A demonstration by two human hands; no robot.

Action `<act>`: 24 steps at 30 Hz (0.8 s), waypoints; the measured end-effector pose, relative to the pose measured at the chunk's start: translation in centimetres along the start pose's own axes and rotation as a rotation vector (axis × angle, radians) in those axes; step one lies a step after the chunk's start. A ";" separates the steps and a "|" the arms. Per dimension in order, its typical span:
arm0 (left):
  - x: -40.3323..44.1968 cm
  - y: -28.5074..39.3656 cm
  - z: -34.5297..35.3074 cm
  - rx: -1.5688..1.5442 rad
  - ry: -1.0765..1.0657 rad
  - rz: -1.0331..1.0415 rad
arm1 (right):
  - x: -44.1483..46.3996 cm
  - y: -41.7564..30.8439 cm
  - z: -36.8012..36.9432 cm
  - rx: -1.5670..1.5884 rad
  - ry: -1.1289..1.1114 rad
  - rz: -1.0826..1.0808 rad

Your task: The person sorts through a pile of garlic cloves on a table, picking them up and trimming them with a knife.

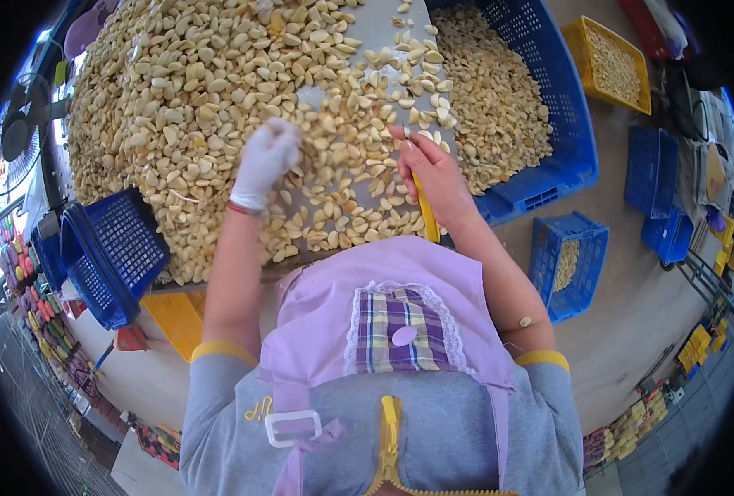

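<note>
My left hand (pixel 266 162), in a white glove with a red band at the wrist, is over the heap of pale, flat kernels (pixel 193 91). Motion smears its fingers, which look curled, and whether anything is in them does not show. My bare right hand (pixel 433 174) is closed around a small knife with a yellow handle (pixel 424 207). The handle's end points towards my apron, and a short dark tip shows by the thumb and forefinger. Loose kernels (pixel 342 157) lie scattered on the grey metal tabletop (pixel 379 29) between both hands.
A large blue crate (pixel 569 99) of kernels stands right of the table. Beyond it is a yellow crate (pixel 586 62), and a smaller blue basket (pixel 565 264) sits on the floor. Stacked blue baskets (pixel 115 248) hang at the table's left edge, near a fan (pixel 21 128).
</note>
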State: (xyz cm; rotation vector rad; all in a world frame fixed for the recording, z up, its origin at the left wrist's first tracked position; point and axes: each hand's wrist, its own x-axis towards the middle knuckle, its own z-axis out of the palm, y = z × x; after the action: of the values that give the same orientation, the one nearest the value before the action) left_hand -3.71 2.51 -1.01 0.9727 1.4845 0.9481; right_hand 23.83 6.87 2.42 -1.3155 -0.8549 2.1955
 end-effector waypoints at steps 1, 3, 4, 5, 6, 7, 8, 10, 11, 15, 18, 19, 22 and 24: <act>-0.4 0.4 -0.7 -0.411 -0.116 0.009 | 0.0 0.2 0.0 0.023 0.015 0.009; -0.6 1.0 -0.8 -0.810 -0.156 0.133 | 0.2 0.1 -0.1 0.038 0.021 0.028; -0.5 1.6 -0.2 -0.546 -0.031 0.109 | 0.2 0.0 0.0 0.044 0.024 0.036; -0.4 2.1 0.6 -0.283 0.090 0.086 | 0.2 -0.2 0.3 0.024 0.026 0.021; -0.3 2.4 1.5 -0.020 0.210 0.060 | 0.2 -0.2 0.5 0.011 0.016 0.019; 0.5 1.9 2.8 0.318 0.206 0.297 | 0.3 -0.3 0.7 -0.002 0.005 0.016; 0.8 2.1 3.8 0.594 0.167 0.278 | 0.3 -0.4 0.8 -0.015 -0.005 0.011; 1.1 2.5 4.9 1.147 0.080 0.225 | 0.1 -0.2 0.8 -0.042 -0.028 0.013; 0.9 2.0 4.8 1.146 0.130 0.365 | 0.2 -0.1 0.8 -0.054 -0.039 0.009; -0.9 0.9 1.9 -0.552 -0.292 -0.095 | 0.2 0.3 0.0 0.006 0.011 0.030; -0.9 0.8 -0.1 -0.656 -0.143 -0.008 | 0.3 0.2 -0.5 0.045 0.049 0.045; -0.8 1.0 -0.5 -0.690 -0.089 0.025 | 0.4 0.2 -0.4 0.050 0.048 0.041; 0.0 2.5 -0.8 -0.395 0.094 0.105 | 0.5 0.1 0.0 0.043 0.013 0.028; 1.3 4.2 1.1 0.326 0.225 0.108 | 0.5 0.0 0.3 0.013 -0.006 0.026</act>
State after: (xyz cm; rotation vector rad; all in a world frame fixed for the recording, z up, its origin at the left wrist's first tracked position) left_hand -2.41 5.27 2.39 1.2215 1.8301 0.9335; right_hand 23.35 7.12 2.19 -1.3217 -0.8292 2.2220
